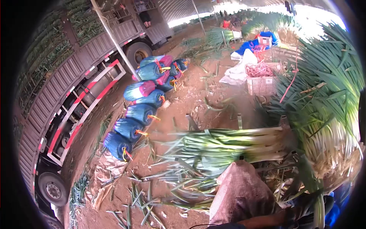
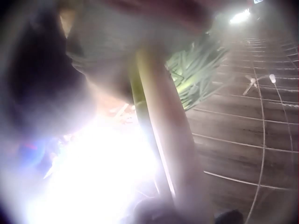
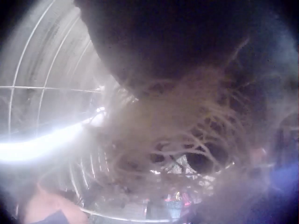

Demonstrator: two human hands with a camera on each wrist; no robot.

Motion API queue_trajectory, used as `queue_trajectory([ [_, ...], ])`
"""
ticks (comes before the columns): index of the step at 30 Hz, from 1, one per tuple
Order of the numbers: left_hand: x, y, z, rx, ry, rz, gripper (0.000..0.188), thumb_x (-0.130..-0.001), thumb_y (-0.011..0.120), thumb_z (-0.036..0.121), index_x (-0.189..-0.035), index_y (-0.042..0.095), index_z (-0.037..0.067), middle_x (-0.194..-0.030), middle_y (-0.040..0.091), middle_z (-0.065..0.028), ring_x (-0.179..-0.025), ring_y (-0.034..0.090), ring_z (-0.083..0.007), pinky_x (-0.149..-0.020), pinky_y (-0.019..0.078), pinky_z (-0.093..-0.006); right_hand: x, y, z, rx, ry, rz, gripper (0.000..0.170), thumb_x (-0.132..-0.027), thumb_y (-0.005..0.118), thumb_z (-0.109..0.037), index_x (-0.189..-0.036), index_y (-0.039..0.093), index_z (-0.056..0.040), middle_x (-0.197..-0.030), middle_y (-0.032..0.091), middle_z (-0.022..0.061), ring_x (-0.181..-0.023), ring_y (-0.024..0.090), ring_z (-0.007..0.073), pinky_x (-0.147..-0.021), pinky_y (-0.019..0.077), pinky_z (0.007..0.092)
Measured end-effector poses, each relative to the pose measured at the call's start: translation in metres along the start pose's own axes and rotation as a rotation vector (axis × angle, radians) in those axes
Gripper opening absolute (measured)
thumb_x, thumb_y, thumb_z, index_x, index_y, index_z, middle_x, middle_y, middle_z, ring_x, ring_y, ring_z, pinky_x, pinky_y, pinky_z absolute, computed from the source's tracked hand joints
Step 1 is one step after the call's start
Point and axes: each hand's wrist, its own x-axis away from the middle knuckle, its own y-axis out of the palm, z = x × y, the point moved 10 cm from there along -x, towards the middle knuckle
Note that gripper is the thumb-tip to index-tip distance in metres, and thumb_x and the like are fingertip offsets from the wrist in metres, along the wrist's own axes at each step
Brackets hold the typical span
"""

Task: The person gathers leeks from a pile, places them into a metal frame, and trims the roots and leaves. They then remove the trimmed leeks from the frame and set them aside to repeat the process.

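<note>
At the lower right of the head view, my left hand (image 1: 304, 207), in a dark glove, is beside an upright leek stalk (image 1: 318, 208). The left wrist view shows the gloved left hand (image 2: 110, 44) gripping the pale stalk (image 2: 166, 121), which runs downward from it. Stringy roots (image 3: 187, 126) fill the middle of the right wrist view, blurred and close, below a large dark shape that may be my right hand (image 3: 173, 42); its fingers cannot be made out. A bundle of leeks (image 1: 232, 145) lies across a low rack with short posts.
A large leek pile (image 1: 324, 87) rises at the right. Beyond the rack stands a crate (image 1: 262, 84) of reddish ties. Wrapped blue bundles (image 1: 141, 113) line the ground, left of centre, near a truck (image 1: 65, 84). A checked cloth (image 1: 240, 191) covers the wearer's leg; loose leaves (image 1: 143, 202) litter the soil.
</note>
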Motion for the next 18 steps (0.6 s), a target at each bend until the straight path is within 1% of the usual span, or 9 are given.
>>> queue_trajectory([
  [1, 0.001, 0.006, 0.007, 0.012, 0.026, -0.027, 0.035, -0.099, 0.055, 0.041, -0.105, 0.063, 0.008, -0.094, 0.067, -0.0092, -0.080, 0.064, -0.0191, -0.074, 0.0538, -0.0354, 0.008, 0.003, -0.002, -0.053, -0.008, 0.021, 0.028, -0.093, 0.069, -0.023, -0.108, 0.067, 0.0003, -0.076, 0.066, 0.0069, -0.055, 0.062, 0.0166, -0.046, 0.0484, 0.0267],
  [2, 0.003, 0.011, 0.013, 0.027, 0.050, -0.054, 0.034, -0.099, 0.055, 0.040, -0.105, 0.063, 0.008, -0.095, 0.067, -0.0093, -0.081, 0.064, -0.0193, -0.075, 0.0538, -0.0356, -0.002, 0.010, -0.015, 0.005, -0.121, 0.041, 0.028, -0.094, 0.068, -0.023, -0.109, 0.066, 0.0005, -0.079, 0.066, 0.0077, -0.059, 0.062, 0.0175, -0.049, 0.0485, 0.0277],
  [5, 0.008, 0.031, 0.035, 0.073, 0.124, -0.144, 0.031, -0.100, 0.055, 0.037, -0.107, 0.063, 0.008, -0.097, 0.067, -0.0095, -0.084, 0.064, -0.0196, -0.078, 0.0538, -0.0361, -0.055, 0.021, -0.074, 0.119, -0.573, 0.292, 0.029, -0.095, 0.066, -0.024, -0.111, 0.066, 0.0012, -0.088, 0.067, 0.0099, -0.069, 0.063, 0.0201, -0.060, 0.0487, 0.0309],
  [6, 0.011, 0.039, 0.042, 0.090, 0.147, -0.180, 0.031, -0.100, 0.054, 0.037, -0.108, 0.063, 0.008, -0.098, 0.068, -0.0096, -0.085, 0.065, -0.0197, -0.079, 0.0539, -0.0362, -0.065, 0.027, -0.098, 0.162, -0.752, 0.433, 0.030, -0.095, 0.065, -0.024, -0.111, 0.065, 0.0014, -0.091, 0.067, 0.0106, -0.073, 0.063, 0.0210, -0.063, 0.0488, 0.0319],
  [8, 0.018, 0.058, 0.063, 0.117, 0.203, -0.253, 0.029, -0.101, 0.054, 0.035, -0.109, 0.064, 0.008, -0.099, 0.068, -0.0098, -0.087, 0.065, -0.0199, -0.080, 0.0539, -0.0366, -0.067, 0.039, -0.135, 0.243, -1.074, 0.828, 0.031, -0.096, 0.064, -0.024, -0.113, 0.065, 0.0019, -0.097, 0.067, 0.0121, -0.080, 0.063, 0.0228, -0.070, 0.0490, 0.0341],
  [10, 0.029, 0.077, 0.087, 0.153, 0.253, -0.337, 0.028, -0.101, 0.054, 0.033, -0.110, 0.064, 0.009, -0.101, 0.068, -0.0100, -0.089, 0.065, -0.0202, -0.082, 0.0539, -0.0369, -0.059, 0.063, -0.159, 0.278, -1.244, 1.221, 0.032, -0.097, 0.062, -0.024, -0.114, 0.064, 0.0024, -0.103, 0.067, 0.0136, -0.088, 0.064, 0.0246, -0.077, 0.0491, 0.0362],
  [12, 0.042, 0.095, 0.106, 0.188, 0.294, -0.425, 0.026, -0.102, 0.054, 0.031, -0.111, 0.064, 0.009, -0.102, 0.068, -0.0102, -0.091, 0.065, -0.0204, -0.084, 0.0539, -0.0372, -0.057, 0.090, -0.172, 0.246, -1.297, 1.458, 0.033, -0.098, 0.060, -0.025, -0.115, 0.064, 0.0028, -0.109, 0.067, 0.0151, -0.095, 0.064, 0.0263, -0.084, 0.0493, 0.0383],
  [14, 0.056, 0.111, 0.122, 0.212, 0.325, -0.514, 0.025, -0.102, 0.054, 0.029, -0.112, 0.064, 0.009, -0.104, 0.068, -0.0104, -0.092, 0.065, -0.0206, -0.085, 0.0540, -0.0375, -0.047, 0.126, -0.189, 0.162, -1.334, 1.522, 0.033, -0.099, 0.059, -0.025, -0.116, 0.063, 0.0033, -0.115, 0.067, 0.0166, -0.102, 0.064, 0.0281, -0.091, 0.0494, 0.0404],
  [18, 0.091, 0.133, 0.153, 0.244, 0.359, -0.672, 0.023, -0.103, 0.053, 0.025, -0.115, 0.064, 0.009, -0.107, 0.069, -0.0108, -0.096, 0.066, -0.0211, -0.089, 0.0540, -0.0382, -0.025, 0.201, -0.214, -0.174, -1.503, 1.182, 0.045, -0.102, 0.052, -0.022, -0.139, 0.046, 0.0032, -0.137, 0.056, 0.0186, -0.124, 0.055, 0.0302, -0.108, 0.0412, 0.0397],
])
